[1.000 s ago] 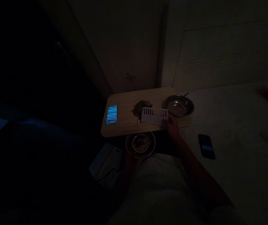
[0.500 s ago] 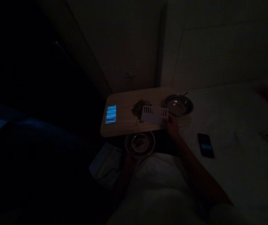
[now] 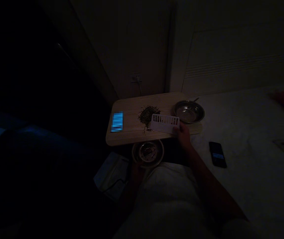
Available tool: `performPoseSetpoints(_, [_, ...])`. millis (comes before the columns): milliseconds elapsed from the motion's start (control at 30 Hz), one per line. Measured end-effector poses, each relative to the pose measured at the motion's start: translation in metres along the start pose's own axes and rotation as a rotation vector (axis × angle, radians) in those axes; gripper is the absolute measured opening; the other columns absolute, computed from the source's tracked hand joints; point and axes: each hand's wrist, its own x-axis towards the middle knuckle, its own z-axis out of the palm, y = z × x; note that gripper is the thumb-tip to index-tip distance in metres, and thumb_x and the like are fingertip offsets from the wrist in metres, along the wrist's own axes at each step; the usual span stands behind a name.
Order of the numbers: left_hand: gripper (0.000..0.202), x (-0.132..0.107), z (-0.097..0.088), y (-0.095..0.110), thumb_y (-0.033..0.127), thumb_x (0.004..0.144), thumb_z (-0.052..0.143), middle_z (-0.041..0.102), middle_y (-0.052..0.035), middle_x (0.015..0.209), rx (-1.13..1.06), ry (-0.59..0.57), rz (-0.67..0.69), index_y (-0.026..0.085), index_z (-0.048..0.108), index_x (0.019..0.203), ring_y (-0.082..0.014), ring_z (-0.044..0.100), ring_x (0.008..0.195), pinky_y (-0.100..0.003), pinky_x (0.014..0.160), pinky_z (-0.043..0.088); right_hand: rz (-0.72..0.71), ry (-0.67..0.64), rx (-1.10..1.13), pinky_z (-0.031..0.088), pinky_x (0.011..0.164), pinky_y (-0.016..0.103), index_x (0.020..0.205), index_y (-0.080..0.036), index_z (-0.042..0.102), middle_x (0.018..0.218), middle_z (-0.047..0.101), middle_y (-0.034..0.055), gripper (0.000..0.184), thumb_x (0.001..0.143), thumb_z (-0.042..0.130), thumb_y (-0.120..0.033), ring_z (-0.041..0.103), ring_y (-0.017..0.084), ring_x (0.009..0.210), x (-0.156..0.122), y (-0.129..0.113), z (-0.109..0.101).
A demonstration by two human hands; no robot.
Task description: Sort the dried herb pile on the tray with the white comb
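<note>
White slotted piece [image 3: 165, 125] could prob. knock bits of the dry pile [image 3: 147, 114] off the tbl [image 3: 127, 105] front edge & past the low bowl [image 3: 159, 158] if pushed too fast. It's near that edge, just left of the R hand [image 3: 183, 135], which pinches its right end; L hand [image 3: 138, 170] is by the low bowl's rim, too dark, can't tell if it grips.

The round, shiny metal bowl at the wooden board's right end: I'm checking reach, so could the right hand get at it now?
Probably yes: the right hand is close to the bowl, with nothing visible between them. It holds a white, slotted rectangular piece, though, which it might need to put down first.
</note>
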Motion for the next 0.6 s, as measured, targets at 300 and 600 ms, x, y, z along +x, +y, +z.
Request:
performPoseSetpoints(300, [0.06, -0.002, 0.003, 0.003, 0.022, 0.06, 0.084, 0.076, -0.0061, 0.124, 0.034, -0.041, 0.028, 0.028, 0.073, 0.119, -0.0398, 0.058, 0.135, -0.057, 0.112, 0.047, 0.019, 0.003, 0.031, 0.055, 0.101, 0.052, 0.105, -0.024, 0.073, 0.11, 0.079, 0.0065, 0.035, 0.079, 0.073, -0.046, 0.071, 0.031, 0.104, -0.006, 0.0, -0.007])
performPoseSetpoints(600, [0.046, 0.002, -0.008, -0.002, 0.021, 0.062, 0.082, 0.078, -0.0067, 0.111, 0.043, -0.033, -0.031, 0.025, 0.075, 0.108, -0.0395, 0.061, 0.13, -0.058, 0.112, 0.046, 0.046, 0.032, 0.035, 0.056, 0.101, 0.052, 0.107, -0.023, 0.073, 0.111, 0.079, 0.0069, 0.036, 0.078, 0.073, -0.045, 0.071, 0.03, 0.105, -0.016, 0.001, -0.012])
